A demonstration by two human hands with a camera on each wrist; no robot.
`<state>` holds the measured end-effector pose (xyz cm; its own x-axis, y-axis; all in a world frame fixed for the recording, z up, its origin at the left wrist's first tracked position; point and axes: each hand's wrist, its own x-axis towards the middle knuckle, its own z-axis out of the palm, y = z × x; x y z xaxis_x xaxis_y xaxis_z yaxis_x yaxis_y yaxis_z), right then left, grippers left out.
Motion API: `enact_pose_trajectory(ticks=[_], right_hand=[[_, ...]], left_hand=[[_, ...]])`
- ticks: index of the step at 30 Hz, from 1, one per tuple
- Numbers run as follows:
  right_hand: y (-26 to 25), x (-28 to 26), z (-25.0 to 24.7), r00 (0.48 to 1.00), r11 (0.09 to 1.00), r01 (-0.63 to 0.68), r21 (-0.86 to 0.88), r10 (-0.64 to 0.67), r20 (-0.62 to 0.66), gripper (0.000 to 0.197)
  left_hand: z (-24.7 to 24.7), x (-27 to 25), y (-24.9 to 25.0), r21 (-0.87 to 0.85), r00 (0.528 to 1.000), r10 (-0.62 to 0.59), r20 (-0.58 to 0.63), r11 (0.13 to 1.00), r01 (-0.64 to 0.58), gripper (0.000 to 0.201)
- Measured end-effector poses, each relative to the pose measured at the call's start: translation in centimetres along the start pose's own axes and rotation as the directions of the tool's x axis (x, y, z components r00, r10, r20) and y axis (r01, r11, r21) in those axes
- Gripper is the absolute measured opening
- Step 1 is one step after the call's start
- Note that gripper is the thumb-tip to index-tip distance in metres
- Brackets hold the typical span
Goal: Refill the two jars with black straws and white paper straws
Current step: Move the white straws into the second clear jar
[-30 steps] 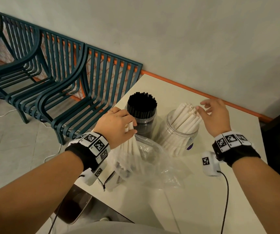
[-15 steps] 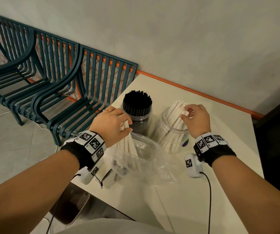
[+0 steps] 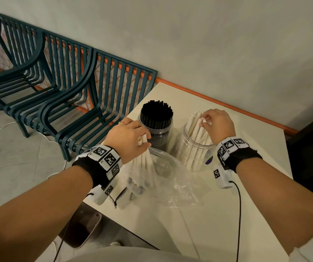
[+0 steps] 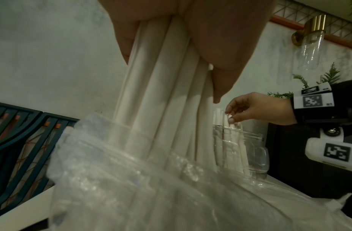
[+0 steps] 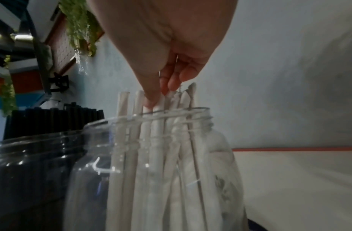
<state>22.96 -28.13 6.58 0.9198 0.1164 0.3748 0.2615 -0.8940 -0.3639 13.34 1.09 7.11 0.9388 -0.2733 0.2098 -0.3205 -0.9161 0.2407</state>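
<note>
Two clear jars stand side by side on the white table point(image 3: 189, 227). The left jar point(image 3: 156, 129) is packed with black straws point(image 5: 52, 118). The right jar point(image 3: 193, 148) point(image 5: 171, 156) holds white paper straws that lean together. My right hand point(image 3: 204, 121) point(image 5: 161, 95) hovers over that jar, thumb and fingertips pinching the straw tops. My left hand point(image 3: 144, 141) grips the upper ends of a bundle of white paper straws point(image 3: 146, 159) point(image 4: 167, 93). The bundle's lower ends stand inside a clear plastic bag point(image 3: 174, 180) point(image 4: 112, 171) in front of the jars.
Teal metal slat chairs point(image 3: 67, 103) line the wall to the left of the table. A dark bin point(image 3: 80, 229) sits on the floor under the table's near left corner. The wall runs close behind the jars. Wrist cables trail over the table.
My right hand came down from an open pose beside the white-straw jar and closed its fingertips on the straw tops. My left hand kept its grip on the bundle in the bag.
</note>
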Motion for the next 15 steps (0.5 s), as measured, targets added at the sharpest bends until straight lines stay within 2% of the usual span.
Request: enact_pose_trajectory(ticks=[2, 5, 8, 11, 15], right_hand=[[0.5, -0.3, 0.0, 0.999, 0.998, -0.005, 0.065, 0.008, -0.032, 0.021], [1.0, -1.1, 0.0, 0.986, 0.988, -0.043, 0.145, 0.066, -0.153, 0.022], [1.5, -2.2, -0.1, 0.949, 0.956, -0.16, 0.247, 0.218, -0.229, 0.022], [1.8, -2.8, -0.1, 0.932, 0.925, -0.253, 0.285, 0.311, -0.184, 0.022], [1.7, -2.7, 0.4, 0.957, 0.935, -0.222, 0.276, 0.264, -0.122, 0.025]], left_hand=[[0.0, 0.0, 0.0, -0.001, 1.0, -0.006, 0.003, 1.0, 0.006, 0.024], [0.0, 0.0, 0.0, -0.001, 1.0, -0.008, 0.006, 1.0, 0.008, 0.025], [0.1, 0.1, -0.1, 0.001, 1.0, -0.005, 0.007, 1.0, 0.005, 0.025], [0.2, 0.2, -0.1, -0.001, 1.0, -0.008, 0.006, 1.0, 0.008, 0.025], [0.2, 0.3, 0.0, -0.004, 1.0, -0.005, 0.002, 1.0, 0.005, 0.025]])
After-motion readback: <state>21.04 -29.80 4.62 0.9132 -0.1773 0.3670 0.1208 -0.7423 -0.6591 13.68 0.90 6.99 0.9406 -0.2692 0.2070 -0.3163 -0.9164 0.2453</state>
